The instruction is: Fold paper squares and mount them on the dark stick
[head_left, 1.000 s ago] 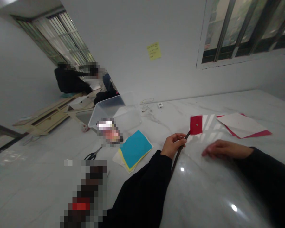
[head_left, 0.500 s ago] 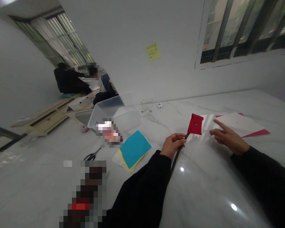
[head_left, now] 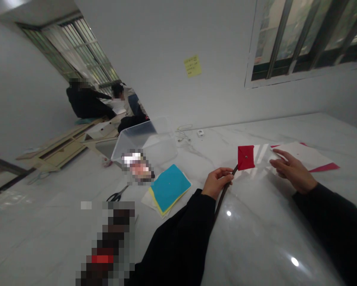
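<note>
On the pale marbled tabletop (head_left: 255, 234), scissors (head_left: 115, 196) lie left of a blue sheet (head_left: 170, 188) stacked on a yellow sheet (head_left: 158, 203). Next, I have the left hand (head_left: 216, 182) pinched closed around a brown stick (head_left: 221, 199), with a red square (head_left: 246, 161) at its far end. Further right, my right hand (head_left: 296, 172) is loosely open, forefinger out, seemingly holding nothing; I can't tell whether it touches the white sheet (head_left: 306, 154) behind it.
</note>
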Available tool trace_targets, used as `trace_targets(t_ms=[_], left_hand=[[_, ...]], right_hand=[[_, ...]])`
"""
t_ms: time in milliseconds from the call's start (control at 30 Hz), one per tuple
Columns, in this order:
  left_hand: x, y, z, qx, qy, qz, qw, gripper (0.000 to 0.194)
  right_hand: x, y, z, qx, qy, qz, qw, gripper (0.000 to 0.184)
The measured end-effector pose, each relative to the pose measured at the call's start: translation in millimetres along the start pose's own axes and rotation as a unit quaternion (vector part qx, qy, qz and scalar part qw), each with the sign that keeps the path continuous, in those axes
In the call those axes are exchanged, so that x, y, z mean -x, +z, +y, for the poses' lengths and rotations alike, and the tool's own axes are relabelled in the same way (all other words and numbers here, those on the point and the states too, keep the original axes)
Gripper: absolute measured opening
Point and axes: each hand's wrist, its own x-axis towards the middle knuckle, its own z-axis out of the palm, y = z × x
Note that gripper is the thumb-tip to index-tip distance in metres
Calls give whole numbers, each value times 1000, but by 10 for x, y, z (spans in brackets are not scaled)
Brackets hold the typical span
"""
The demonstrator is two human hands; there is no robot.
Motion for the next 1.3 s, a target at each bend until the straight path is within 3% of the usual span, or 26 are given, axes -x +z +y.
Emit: trace_targets(t_ms=[100,133,200,233,300,333,367,400,433,500,567,633,700,767,800,833,900,933,967,1033,1100,1167,1233,1300], left_hand=[[-4,-3,-2,4,0,0,1000,37],[-6,-6,-5,4,0,-1,1000,37],[-10,-10,-10,6,-2,-3,1000,38],[-11,-11,-13,8,-3,-4,1000,39],[-9,-9,-18,13,-3,-5,1000,40],[-8,-7,-20,17,-2,-5,1000,40],[-5,-4,-22,21,-2,-5,1000,41],[-3,-2,-24,23,-2,-4,1000,41],[-2,0,-26,23,-4,-3,1000,41],[1,2,-29,19,-5,1,1000,40],[0,1,-34,17,-2,1,1000,39],[-2,-2,-38,21,3,-2,1000,38],[-6,-5,-43,22,5,-5,1000,38],[-9,-8,-45,21,7,-7,1000,39],[-9,-8,-45,20,8,-8,1000,39],[-9,-9,-45,19,8,-9,1000,39],[-6,-9,-42,16,7,-11,1000,40],[-4,-9,-40,13,6,-11,1000,40],[-3,-9,-39,11,6,-10,1000,40],[0,-7,-35,7,6,-9,1000,39],[2,-5,-31,-3,6,-9,1000,38],[5,0,-26,-21,7,-12,1000,37],[12,5,-18,-37,7,-17,999,37],[23,11,-8,-46,6,-25,999,37]], right_hand=[[40,48,-16,-21,10,18,1000,99],[72,65,-26,-18,21,-19,999,97],[160,89,-58,22,52,-199,978,76],[212,96,-79,53,70,-324,942,64],[307,106,-120,113,93,-542,828,52],[338,109,-134,128,92,-595,788,50],[351,110,-139,133,88,-607,778,49],[344,109,-134,130,82,-585,796,49],[318,104,-118,121,74,-533,834,49],[222,79,-65,86,61,-375,921,48],[112,41,-5,30,59,-208,976,54],[36,12,35,-27,66,-77,994,68],[17,15,46,-51,68,5,996,82],[50,52,30,-15,43,9,999,82],[80,78,16,22,25,-34,999,76],[113,107,1,65,6,-107,992,68],[177,158,-27,144,-19,-274,951,49],[200,176,-36,167,-25,-328,930,45],[212,185,-40,179,-33,-344,921,45],[200,171,-37,182,-59,-275,942,50],[145,118,-23,178,-95,-148,968,61],[73,47,-8,192,-129,-40,972,72],[18,-13,6,226,-153,7,962,78],[-1,-36,21,262,-169,-13,950,78]])
